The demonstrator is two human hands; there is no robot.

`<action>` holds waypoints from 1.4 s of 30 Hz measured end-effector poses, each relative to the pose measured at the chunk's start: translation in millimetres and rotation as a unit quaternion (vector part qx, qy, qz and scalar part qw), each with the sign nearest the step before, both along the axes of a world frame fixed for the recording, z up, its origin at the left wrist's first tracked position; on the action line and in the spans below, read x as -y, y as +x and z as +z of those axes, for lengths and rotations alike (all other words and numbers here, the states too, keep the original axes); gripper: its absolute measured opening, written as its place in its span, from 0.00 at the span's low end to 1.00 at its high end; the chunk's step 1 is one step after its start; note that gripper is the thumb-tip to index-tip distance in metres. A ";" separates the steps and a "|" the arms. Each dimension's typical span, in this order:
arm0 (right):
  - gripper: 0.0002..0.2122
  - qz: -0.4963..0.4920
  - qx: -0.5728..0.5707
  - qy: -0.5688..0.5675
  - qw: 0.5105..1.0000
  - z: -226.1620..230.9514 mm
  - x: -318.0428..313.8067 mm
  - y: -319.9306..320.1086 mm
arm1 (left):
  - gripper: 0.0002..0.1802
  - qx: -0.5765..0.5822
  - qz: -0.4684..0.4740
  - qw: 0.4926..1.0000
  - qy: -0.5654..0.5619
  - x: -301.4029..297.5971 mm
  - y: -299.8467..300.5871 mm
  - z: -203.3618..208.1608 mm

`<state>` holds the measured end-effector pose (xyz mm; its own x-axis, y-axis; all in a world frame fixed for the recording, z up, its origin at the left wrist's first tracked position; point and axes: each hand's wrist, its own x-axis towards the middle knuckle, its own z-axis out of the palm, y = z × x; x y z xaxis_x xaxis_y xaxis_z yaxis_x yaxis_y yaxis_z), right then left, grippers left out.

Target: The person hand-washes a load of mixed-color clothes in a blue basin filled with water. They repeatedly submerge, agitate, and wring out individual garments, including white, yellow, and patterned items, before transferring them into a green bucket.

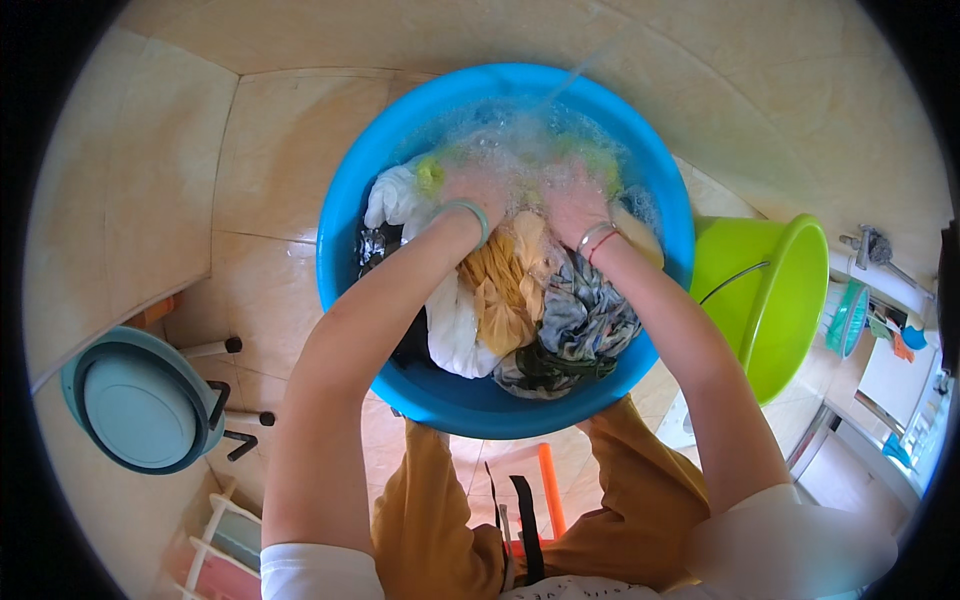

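A large blue basin (pixel 345 330) holds water and wet laundry. Both of my hands reach into its far half, where foam and splashing water cover the fingers. My left hand (pixel 475 188), with a pale green bangle at the wrist, is beside a yellow-green cloth (pixel 430 176) and a white cloth (pixel 392 196). My right hand (pixel 577 205), wearing a bracelet and a red cord, is near more yellow-green fabric. Whether either hand grips anything is hidden. Closer to me lie a mustard-yellow garment (pixel 500 290) and a patterned grey-blue garment (pixel 585 310). A thin water stream (pixel 572 78) falls in.
A lime-green bucket (pixel 735 270) lies tipped right of the basin, below a wall tap (pixel 875 245). On the left, a grey-blue collapsible basin (pixel 140 410) leans by the wall near a white rack (pixel 205 540). Tiled walls (pixel 330 35) enclose the far side. My knees are close to the basin's near rim.
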<state>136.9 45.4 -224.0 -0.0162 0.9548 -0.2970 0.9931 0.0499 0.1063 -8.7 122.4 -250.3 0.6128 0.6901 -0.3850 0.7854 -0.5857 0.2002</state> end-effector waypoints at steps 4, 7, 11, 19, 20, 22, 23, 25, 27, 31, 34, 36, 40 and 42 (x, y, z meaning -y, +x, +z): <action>0.19 -0.069 -0.148 0.049 0.985 -3.2 -10.1 -3.6 | 0.25 0.129 0.085 0.981 -0.120 -8.8 10.9 18.4; 0.18 -0.052 -0.151 0.036 0.986 -11.0 -16.1 -4.9 | 0.24 0.181 0.068 0.980 -0.041 -7.0 13.4 15.4; 0.20 -0.062 -0.004 -0.106 0.992 -32.7 -28.6 0.0 | 0.27 0.145 0.168 0.940 -0.260 -26.5 15.8 29.2; 0.25 -0.099 -0.022 -0.054 0.993 -3.2 -37.6 -7.5 | 0.25 0.139 0.001 0.990 -0.019 -32.1 -1.2 -26.1; 0.25 -0.096 -0.018 -0.034 0.995 -1.1 -36.6 -6.7 | 0.24 0.154 0.009 0.988 0.011 -31.6 -0.7 -28.3; 0.27 -0.121 -0.039 -0.021 0.992 -18.6 -33.8 -2.8 | 0.24 0.182 0.139 0.956 -0.181 -32.4 1.1 -30.6; 0.27 -0.130 -0.051 -0.015 0.990 -16.6 -35.7 -4.2 | 0.23 0.172 0.138 0.958 -0.183 -33.3 -0.3 -27.1; 0.26 -0.121 -0.049 -0.034 0.991 -7.8 -34.7 -5.5 | 0.22 0.131 0.067 0.985 -0.090 -34.9 -4.6 -19.3; 0.24 -0.129 -0.131 -0.050 0.982 7.9 -31.0 -4.1 | 0.22 0.086 0.019 0.996 -0.026 -31.6 -10.4 -1.8; 0.20 -0.144 -0.320 0.107 0.930 19.3 -1.1 41.2 | 0.22 0.115 0.056 0.988 -0.085 -28.7 -7.9 77.9; 0.18 -0.205 -0.408 0.141 0.878 76.4 18.6 36.2 | 0.23 0.205 0.091 0.968 -0.113 -19.9 -19.1 118.1; 0.18 -0.259 -0.487 0.139 0.822 121.8 27.9 30.2 | 0.23 0.272 0.102 0.947 -0.136 -17.8 -24.4 145.5; 0.19 -0.258 -0.583 0.240 0.732 227.3 35.9 29.3 | 0.22 0.411 0.105 0.889 -0.170 -11.0 -18.5 238.4; 0.19 -0.217 -0.592 0.285 0.722 276.7 34.2 30.1 | 0.22 0.463 0.112 0.860 -0.183 -6.4 -19.1 295.0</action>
